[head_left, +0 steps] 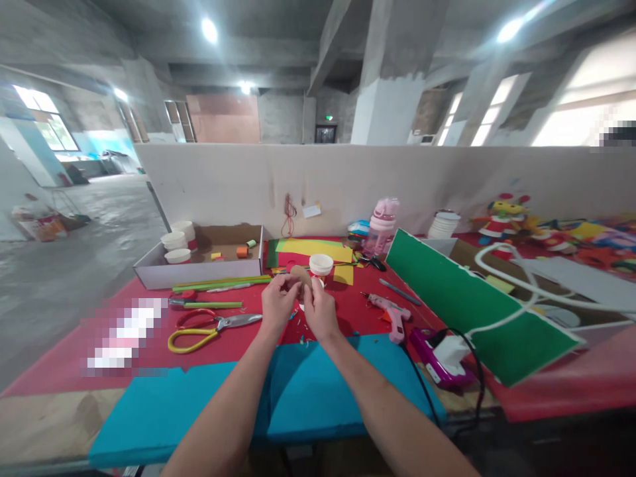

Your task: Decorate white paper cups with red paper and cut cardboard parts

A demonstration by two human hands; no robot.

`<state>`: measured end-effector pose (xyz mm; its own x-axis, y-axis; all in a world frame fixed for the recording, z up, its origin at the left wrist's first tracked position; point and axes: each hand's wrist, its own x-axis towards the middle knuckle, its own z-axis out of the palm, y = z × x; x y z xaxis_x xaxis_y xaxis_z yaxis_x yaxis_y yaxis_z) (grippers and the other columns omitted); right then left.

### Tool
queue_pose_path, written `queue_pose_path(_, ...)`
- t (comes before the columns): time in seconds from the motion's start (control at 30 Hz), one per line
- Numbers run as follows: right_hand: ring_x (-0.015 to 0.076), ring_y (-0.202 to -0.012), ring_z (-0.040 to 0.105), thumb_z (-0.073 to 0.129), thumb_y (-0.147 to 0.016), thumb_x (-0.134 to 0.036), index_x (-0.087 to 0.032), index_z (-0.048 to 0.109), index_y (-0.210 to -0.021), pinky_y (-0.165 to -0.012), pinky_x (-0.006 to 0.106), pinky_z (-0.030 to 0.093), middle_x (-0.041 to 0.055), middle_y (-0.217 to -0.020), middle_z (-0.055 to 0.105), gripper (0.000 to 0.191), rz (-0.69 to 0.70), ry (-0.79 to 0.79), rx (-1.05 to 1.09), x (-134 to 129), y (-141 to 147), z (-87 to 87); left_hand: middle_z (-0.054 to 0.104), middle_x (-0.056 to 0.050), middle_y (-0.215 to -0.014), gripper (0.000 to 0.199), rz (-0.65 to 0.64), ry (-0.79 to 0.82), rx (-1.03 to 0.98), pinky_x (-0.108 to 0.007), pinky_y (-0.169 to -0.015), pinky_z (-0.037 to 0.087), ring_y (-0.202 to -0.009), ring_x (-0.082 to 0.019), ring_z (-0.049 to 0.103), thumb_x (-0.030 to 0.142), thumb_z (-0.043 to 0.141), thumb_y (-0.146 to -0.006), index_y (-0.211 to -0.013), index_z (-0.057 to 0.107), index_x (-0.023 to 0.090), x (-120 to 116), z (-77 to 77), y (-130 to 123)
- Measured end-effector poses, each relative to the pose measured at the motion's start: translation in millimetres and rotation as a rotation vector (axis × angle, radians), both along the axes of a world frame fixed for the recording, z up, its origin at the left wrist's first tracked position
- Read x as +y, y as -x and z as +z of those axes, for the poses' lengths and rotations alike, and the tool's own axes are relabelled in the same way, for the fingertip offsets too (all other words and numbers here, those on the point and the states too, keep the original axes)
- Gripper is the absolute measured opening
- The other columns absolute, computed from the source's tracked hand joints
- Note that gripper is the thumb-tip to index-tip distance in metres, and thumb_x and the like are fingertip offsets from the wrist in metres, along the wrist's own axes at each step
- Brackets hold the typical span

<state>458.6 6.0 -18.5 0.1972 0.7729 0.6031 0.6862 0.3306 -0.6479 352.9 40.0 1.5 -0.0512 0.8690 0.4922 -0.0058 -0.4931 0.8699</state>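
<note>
Both my hands meet over the red-covered table, fingers closed on one small brown cardboard piece [301, 274] with a rounded top edge. My left hand [281, 301] pinches its left side, and my right hand [319, 306] grips it from the right. Fingers hide the lower part of the piece. Just behind my right hand stand stacked white paper cups [321, 265]. Small paper scraps [302, 329] lie on the red cover below my hands. To the left, scissors [218, 326] with red and yellow handles rest on the table.
A pink glue gun [391, 314] and a purple power strip [442, 361] with cords lie at right. Beyond stands a green board [472, 301]. A box [199, 273] with cups is at back left, a pink bottle [382, 225] at the back. Blue foam [342, 387] lines the front edge.
</note>
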Motion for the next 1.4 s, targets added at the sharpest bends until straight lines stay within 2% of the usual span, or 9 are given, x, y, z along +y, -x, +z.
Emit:
queue_pose_path(0.2, 0.0168, -0.061, 0.057, 0.033, -0.095, -0.026, -0.02, 0.051, -0.088, -0.053, 0.023, 0.034, 0.0045, -0.072, 0.061, 0.02, 0.02, 0.005, -0.066, -1.3, 0.6, 1.6, 0.063, 0.0, -0.064, 0.001, -0.012, 0.03, 0.025, -0.021, -0.061, 0.038, -0.061, -0.014, 0.051, 0.019, 0.068, -0.068, -0.068, 0.068, 0.02, 1.1, -4.3, -0.8)
queue_pose_path(0.33, 0.0166, -0.059, 0.055, 0.033, -0.094, -0.026, -0.02, 0.049, -0.086, -0.053, 0.024, 0.032, 0.0035, -0.069, 0.059, 0.02, 0.002, -0.002, -0.086, -1.7, 1.1, 1.3, 0.061, 0.001, -0.061, 0.003, -0.024, 0.042, -0.007, -0.021, -0.059, 0.036, -0.059, -0.013, 0.049, 0.019, 0.069, -0.064, -0.063, 0.066, 0.019, 1.2, -4.6, -0.8)
queue_pose_path(0.6, 0.0189, -0.06, 0.059, 0.034, -0.093, -0.028, -0.018, 0.051, -0.09, -0.052, 0.024, 0.036, 0.0057, -0.07, 0.061, 0.02, -0.03, 0.002, -0.012, -0.6, 0.1, 2.7, 0.058, 0.002, -0.058, 0.007, 0.008, -0.002, 0.111, -0.02, -0.056, 0.036, -0.054, -0.011, 0.048, 0.014, 0.062, -0.067, -0.062, 0.06, 0.018, -0.6, -3.1, -1.7)
queue_pose_path(0.7, 0.0214, -0.066, 0.064, 0.035, -0.093, -0.032, -0.017, 0.052, -0.099, -0.056, 0.026, 0.043, 0.0091, -0.076, 0.065, 0.024, -0.029, -0.007, 0.11, 2.6, -6.7, 3.2, 0.059, 0.002, -0.059, 0.004, 0.014, 0.0, 0.107, -0.02, -0.056, 0.036, -0.054, -0.01, 0.049, 0.015, 0.063, -0.068, -0.065, 0.061, 0.018, -0.8, -2.3, -1.9)
queue_pose_path(0.77, 0.0207, -0.067, 0.066, 0.036, -0.093, -0.035, -0.017, 0.051, -0.105, -0.057, 0.027, 0.048, 0.0084, -0.08, 0.067, 0.027, 0.059, 0.006, 0.255, 5.1, -11.1, 2.9, 0.061, 0.001, -0.062, 0.003, 0.008, -0.009, 0.065, -0.02, -0.057, 0.037, -0.056, -0.011, 0.05, 0.015, 0.063, -0.068, -0.067, 0.063, 0.018, -0.1, -2.2, -1.4)
queue_pose_path(0.87, 0.0179, -0.057, 0.065, 0.04, -0.09, -0.041, -0.019, 0.05, -0.104, -0.054, 0.027, 0.051, 0.0025, -0.069, 0.065, 0.028, 0.222, 0.064, 0.5, 8.6, -14.8, 2.0, 0.064, 0.0, -0.068, 0.006, -0.004, -0.026, 0.027, -0.02, -0.059, 0.039, -0.06, -0.011, 0.054, 0.014, 0.063, -0.069, -0.073, 0.065, 0.019, 1.2, -1.6, 0.5)
queue_pose_path(1.0, 0.0143, -0.045, 0.056, 0.048, -0.086, -0.043, -0.019, 0.053, -0.093, -0.048, 0.025, 0.049, -0.0042, -0.052, 0.056, 0.026, 0.316, 0.091, 0.686, 12.3, -15.6, 2.1, 0.065, -0.001, -0.067, 0.008, 0.005, -0.03, 0.037, -0.022, -0.061, 0.042, -0.061, -0.012, 0.056, 0.02, 0.064, -0.073, -0.079, 0.069, 0.019, 2.7, -0.4, 3.9)
queue_pose_path(1.2, 0.0107, -0.045, 0.051, 0.059, -0.078, -0.047, -0.018, 0.056, -0.093, -0.045, 0.021, 0.044, -0.0063, -0.051, 0.052, 0.034, 0.343, 0.082, 0.874, 14.8, -14.3, 3.5, 0.062, 0.0, -0.065, 0.02, 0.081, 0.005, 0.009, -0.022, -0.058, 0.041, -0.061, -0.012, 0.053, 0.037, 0.065, -0.076, -0.076, 0.066, 0.017, 9.2, -4.6, 5.4)
queue_pose_path(1.4, 0.0098, -0.045, 0.048, 0.063, -0.074, -0.048, -0.017, 0.061, -0.084, -0.046, 0.021, 0.041, -0.0052, -0.051, 0.053, 0.032, 0.421, 0.148, 0.783, 13.1, -13.2, 6.0, 0.068, -0.005, -0.084, 0.025, -0.189, 0.103, -0.107, -0.025, -0.066, 0.046, -0.073, -0.015, 0.06, 0.036, 0.063, -0.076, -0.091, 0.066, 0.016, 13.6, -5.6, 5.4)
